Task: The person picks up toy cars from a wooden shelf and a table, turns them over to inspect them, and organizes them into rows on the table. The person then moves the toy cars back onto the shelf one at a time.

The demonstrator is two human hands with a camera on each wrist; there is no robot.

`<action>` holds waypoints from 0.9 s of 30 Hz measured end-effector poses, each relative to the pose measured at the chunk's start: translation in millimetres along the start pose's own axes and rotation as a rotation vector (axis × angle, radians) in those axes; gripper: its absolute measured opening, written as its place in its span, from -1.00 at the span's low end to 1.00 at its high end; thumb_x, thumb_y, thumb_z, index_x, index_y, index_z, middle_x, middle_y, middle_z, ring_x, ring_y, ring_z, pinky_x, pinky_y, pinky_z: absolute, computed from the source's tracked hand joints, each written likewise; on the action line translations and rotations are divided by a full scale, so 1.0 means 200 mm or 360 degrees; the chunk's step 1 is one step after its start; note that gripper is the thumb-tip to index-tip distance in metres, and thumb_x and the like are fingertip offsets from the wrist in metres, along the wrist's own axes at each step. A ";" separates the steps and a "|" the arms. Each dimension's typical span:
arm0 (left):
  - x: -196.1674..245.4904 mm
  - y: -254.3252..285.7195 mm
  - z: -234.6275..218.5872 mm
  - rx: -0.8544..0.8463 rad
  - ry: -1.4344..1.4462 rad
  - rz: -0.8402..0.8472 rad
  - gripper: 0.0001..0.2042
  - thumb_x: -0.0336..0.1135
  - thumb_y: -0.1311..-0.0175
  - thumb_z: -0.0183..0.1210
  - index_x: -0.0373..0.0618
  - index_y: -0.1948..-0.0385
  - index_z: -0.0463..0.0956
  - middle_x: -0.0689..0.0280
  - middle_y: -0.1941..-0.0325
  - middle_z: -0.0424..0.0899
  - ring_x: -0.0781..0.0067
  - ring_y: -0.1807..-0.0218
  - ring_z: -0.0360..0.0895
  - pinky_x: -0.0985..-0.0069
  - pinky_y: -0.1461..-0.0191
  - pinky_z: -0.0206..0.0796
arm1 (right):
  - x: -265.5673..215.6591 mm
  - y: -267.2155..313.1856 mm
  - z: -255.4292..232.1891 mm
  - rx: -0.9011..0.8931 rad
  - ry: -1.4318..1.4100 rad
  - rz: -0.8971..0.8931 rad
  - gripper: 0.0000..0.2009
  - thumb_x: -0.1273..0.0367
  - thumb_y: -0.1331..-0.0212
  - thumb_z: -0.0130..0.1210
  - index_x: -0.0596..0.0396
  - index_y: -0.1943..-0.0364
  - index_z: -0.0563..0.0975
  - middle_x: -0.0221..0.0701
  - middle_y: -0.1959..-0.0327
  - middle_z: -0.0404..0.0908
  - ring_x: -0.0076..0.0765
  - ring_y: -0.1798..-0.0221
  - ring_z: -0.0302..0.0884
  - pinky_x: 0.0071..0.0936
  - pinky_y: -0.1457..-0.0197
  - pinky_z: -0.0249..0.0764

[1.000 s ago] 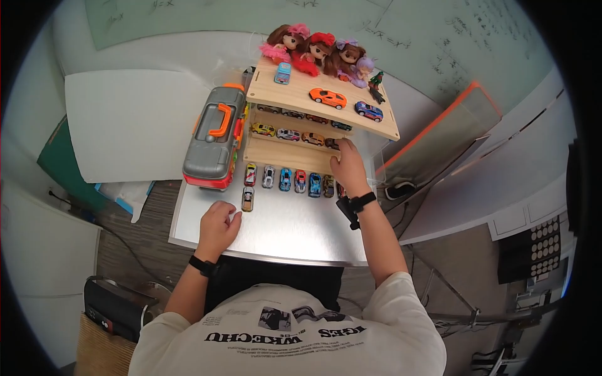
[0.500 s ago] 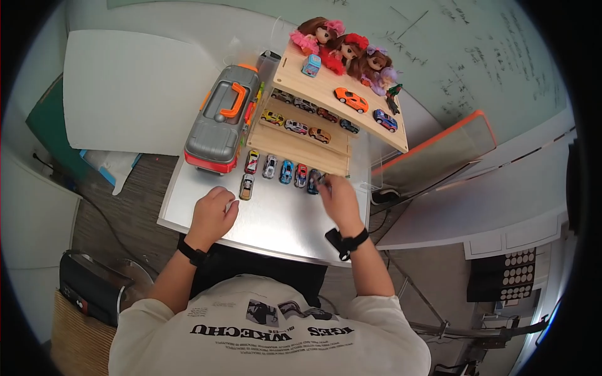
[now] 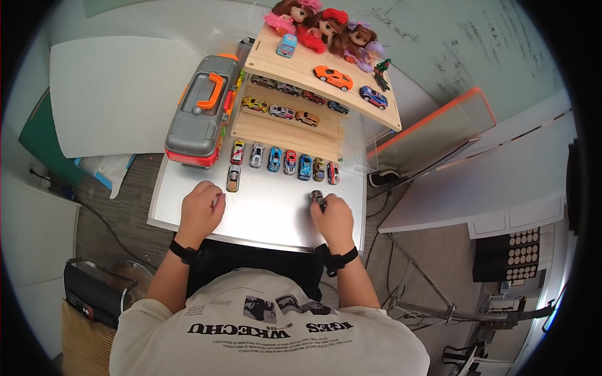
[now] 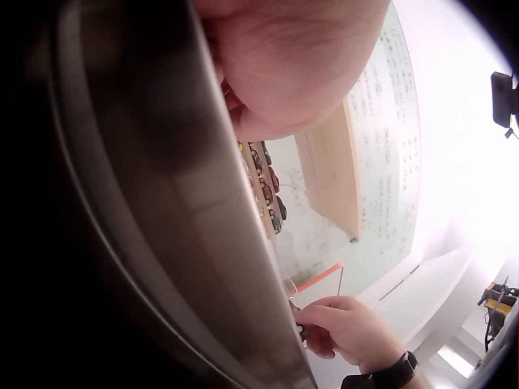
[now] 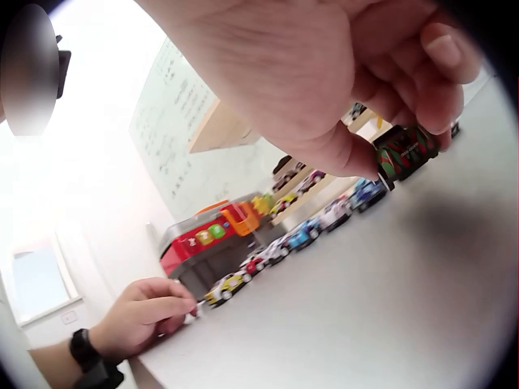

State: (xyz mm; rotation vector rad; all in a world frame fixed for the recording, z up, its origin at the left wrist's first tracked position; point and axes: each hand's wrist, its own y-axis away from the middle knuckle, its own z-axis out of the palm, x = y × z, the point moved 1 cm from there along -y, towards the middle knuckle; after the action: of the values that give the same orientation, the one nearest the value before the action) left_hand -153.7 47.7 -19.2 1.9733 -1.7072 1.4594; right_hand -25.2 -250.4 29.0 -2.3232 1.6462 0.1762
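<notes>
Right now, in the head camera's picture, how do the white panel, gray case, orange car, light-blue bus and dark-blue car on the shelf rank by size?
1. White panel
2. Gray case
3. Orange car
4. Light-blue bus and dark-blue car: too alike to rank

- My left hand (image 3: pixel 202 211) sits low in front of the torso, back upward, its fingers (image 3: pixel 204 187) loosely curled, holding nothing.
- I see that hand's thumb (image 3: pixel 219 202) out at its inner side, apart from the fingers.
- My left forearm (image 3: pixel 170 276) slants forward and inward from the sleeve.
- My right hand (image 3: pixel 333 220) is well apart from the left, level with it or slightly nearer the torso, back upward.
- On the right wrist view, its thumb (image 5: pixel 349 152) and bent fingers (image 5: pixel 442 105) close in a pinch from opposite sides.
- My right forearm (image 3: pixel 357 282) also angles forward and inward, elbow bent.
</notes>
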 end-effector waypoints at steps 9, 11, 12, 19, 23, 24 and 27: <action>0.02 -0.01 0.02 -0.0011 -0.0045 -0.0022 -0.94 -0.54 -0.22 0.31 -0.24 0.35 0.59 0.19 0.33 0.60 0.31 0.55 0.51 0.39 0.42 0.35 | 0.26 -0.04 0.02 0.0036 0.0116 0.0240 -0.65 0.17 -0.21 0.25 0.28 0.36 0.60 0.06 0.37 0.68 0.27 0.31 0.71 0.08 0.22 0.64; 0.02 -0.01 0.02 -0.0005 -0.0051 -0.0004 -0.94 -0.55 -0.22 0.31 -0.25 0.36 0.59 0.19 0.33 0.59 0.32 0.55 0.50 0.39 0.42 0.35 | 0.26 -0.05 0.04 0.0106 0.0091 0.0215 -0.64 0.17 -0.22 0.24 0.28 0.36 0.60 0.06 0.37 0.68 0.27 0.31 0.71 0.08 0.21 0.64; 0.02 -0.02 0.02 0.0003 -0.0056 0.0012 -0.94 -0.55 -0.22 0.30 -0.25 0.36 0.59 0.19 0.34 0.59 0.32 0.55 0.49 0.39 0.42 0.35 | 0.26 -0.06 0.04 0.0112 0.0085 0.0215 -0.64 0.17 -0.22 0.24 0.28 0.36 0.60 0.06 0.37 0.68 0.27 0.31 0.71 0.08 0.21 0.64; 0.03 -0.01 0.01 -0.0016 -0.0080 -0.0018 -0.94 -0.53 -0.21 0.31 -0.23 0.35 0.60 0.17 0.31 0.62 0.21 0.53 0.55 0.33 0.40 0.41 | 0.25 -0.08 0.04 0.0104 0.0042 0.0192 -0.65 0.17 -0.22 0.24 0.29 0.36 0.60 0.07 0.37 0.68 0.28 0.31 0.70 0.09 0.21 0.64; 0.03 -0.01 0.01 -0.0020 -0.0082 -0.0012 -0.94 -0.52 -0.21 0.31 -0.23 0.35 0.60 0.17 0.32 0.62 0.21 0.53 0.56 0.33 0.40 0.41 | 0.25 -0.08 0.05 0.0096 0.0000 0.0191 -0.65 0.18 -0.21 0.25 0.29 0.36 0.60 0.09 0.37 0.68 0.30 0.31 0.69 0.10 0.21 0.63; 0.03 -0.01 0.01 -0.0027 -0.0087 -0.0018 -0.94 -0.52 -0.21 0.31 -0.23 0.35 0.61 0.17 0.32 0.62 0.20 0.52 0.56 0.33 0.40 0.41 | 0.25 -0.09 0.05 0.0097 0.0001 0.0192 -0.65 0.18 -0.21 0.25 0.29 0.36 0.60 0.09 0.37 0.68 0.30 0.31 0.69 0.10 0.21 0.63; 0.03 0.00 0.01 -0.0035 -0.0087 -0.0021 -0.94 -0.51 -0.21 0.31 -0.23 0.35 0.61 0.17 0.32 0.62 0.20 0.52 0.57 0.33 0.39 0.42 | 0.25 -0.09 0.06 0.0122 -0.0003 0.0197 -0.64 0.17 -0.22 0.25 0.30 0.37 0.60 0.09 0.38 0.68 0.31 0.31 0.69 0.11 0.21 0.63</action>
State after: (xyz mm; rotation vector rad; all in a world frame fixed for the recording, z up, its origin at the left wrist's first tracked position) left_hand -152.5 43.2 -16.0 2.0272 -1.7208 1.3891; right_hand 10.0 -286.9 7.5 -2.1659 1.7653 0.1381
